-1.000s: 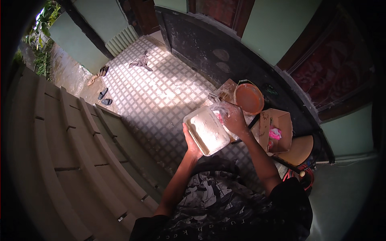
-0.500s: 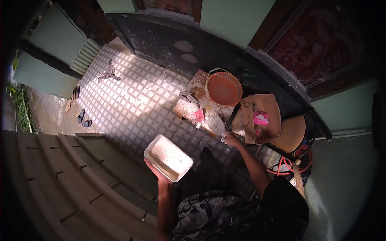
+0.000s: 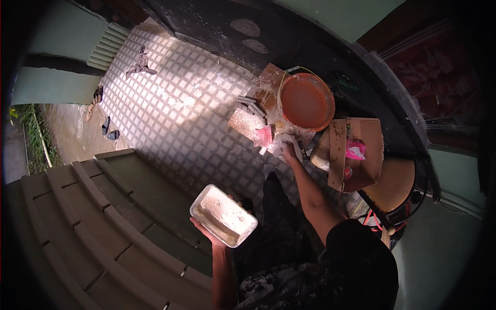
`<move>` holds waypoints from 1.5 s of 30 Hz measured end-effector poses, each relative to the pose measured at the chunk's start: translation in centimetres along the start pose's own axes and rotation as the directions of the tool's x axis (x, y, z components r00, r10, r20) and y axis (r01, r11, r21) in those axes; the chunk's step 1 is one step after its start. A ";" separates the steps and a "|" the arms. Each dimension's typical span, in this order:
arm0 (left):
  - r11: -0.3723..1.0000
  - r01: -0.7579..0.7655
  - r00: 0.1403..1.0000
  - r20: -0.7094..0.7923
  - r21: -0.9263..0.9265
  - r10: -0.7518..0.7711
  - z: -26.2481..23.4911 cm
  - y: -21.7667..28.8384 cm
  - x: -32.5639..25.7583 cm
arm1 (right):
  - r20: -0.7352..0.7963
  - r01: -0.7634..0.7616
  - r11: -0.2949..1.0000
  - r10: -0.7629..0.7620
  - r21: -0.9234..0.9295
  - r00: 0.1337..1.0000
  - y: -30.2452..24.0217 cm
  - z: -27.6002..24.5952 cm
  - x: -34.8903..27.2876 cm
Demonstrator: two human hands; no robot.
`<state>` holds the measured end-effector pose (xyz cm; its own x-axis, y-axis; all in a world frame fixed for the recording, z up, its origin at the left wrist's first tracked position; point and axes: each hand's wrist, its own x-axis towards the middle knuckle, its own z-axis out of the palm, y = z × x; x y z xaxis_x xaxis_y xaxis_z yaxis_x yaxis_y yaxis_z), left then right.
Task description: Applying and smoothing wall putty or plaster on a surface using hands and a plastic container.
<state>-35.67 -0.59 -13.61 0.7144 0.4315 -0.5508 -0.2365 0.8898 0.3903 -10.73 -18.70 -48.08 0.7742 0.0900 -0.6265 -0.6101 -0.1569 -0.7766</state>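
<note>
While the left hand supports a white rectangular tray from below, with its fingers curled under the near edge, the tray stays level over the dark green steps at the lower left of the head view. Its inside looks covered with a pale powdery or pasty layer. The right hand is stretched forward and down to a heap of small things on the tiled floor; its fingers rest on pale scraps there, but I cannot tell if they grip anything. Just beside this hand lies a pink piece, and some grey sticks lie on a brown board. An orange bucket stands behind the heap. To the right, an open cardboard box with a pink thing inside is near the right forearm. Sandals lie far to the left.
</note>
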 end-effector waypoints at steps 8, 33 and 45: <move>0.984 0.106 0.994 0.050 -0.145 -0.099 3.3 -1.8 1.4 | 0.275 0.507 0.215 -0.633 -0.835 0.723 4.2 -3.7 3.3; 0.993 0.035 0.999 0.026 -0.112 -0.033 -5.8 0.6 0.6 | -0.095 -0.078 0.057 -0.434 -0.995 0.896 17.3 2.2 10.1; 0.985 0.076 0.970 0.240 -0.153 -0.038 0.4 2.2 -1.3 | -0.772 -0.210 0.870 -0.256 -0.447 0.581 12.5 -0.6 5.4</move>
<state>-36.83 0.78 -11.75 0.8600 0.3492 -0.3721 -0.2793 0.9324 0.2295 -14.03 -20.80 -61.12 0.7365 -0.6668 -0.1136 -0.6179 -0.5948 -0.5143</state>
